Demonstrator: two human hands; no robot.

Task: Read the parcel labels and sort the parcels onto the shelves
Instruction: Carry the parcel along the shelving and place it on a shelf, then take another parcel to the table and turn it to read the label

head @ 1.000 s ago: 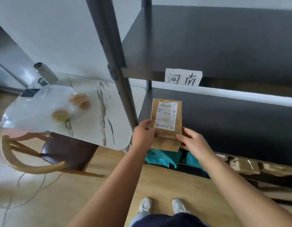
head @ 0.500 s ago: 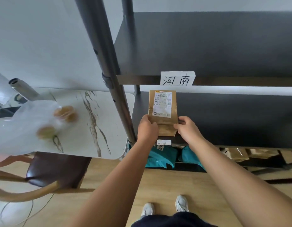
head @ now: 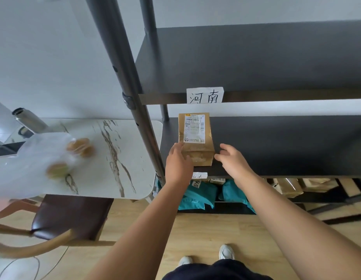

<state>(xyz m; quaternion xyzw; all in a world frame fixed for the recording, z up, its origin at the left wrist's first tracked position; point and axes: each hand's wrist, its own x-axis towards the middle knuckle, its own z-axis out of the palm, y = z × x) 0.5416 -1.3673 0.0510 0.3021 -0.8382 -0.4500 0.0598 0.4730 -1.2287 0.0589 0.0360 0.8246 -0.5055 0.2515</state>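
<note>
Where the dark shelf (head: 276,144) stands right of a marble table (head: 123,158), the parcel (head: 195,138) lies flat at its near left, long axis near-to-far, label up. Left hand (head: 178,164) touches its edge, fingers loose; right hand (head: 232,160) is spread, apart.

1. Brown kraft parcel (head: 196,147) with a white printed label (head: 194,127), at my dark grey shelf's (head: 287,146) left front corner.
2. Teal bags (head: 200,196) below.
3. White table (head: 106,158), brown-veined marble pattern.
</note>
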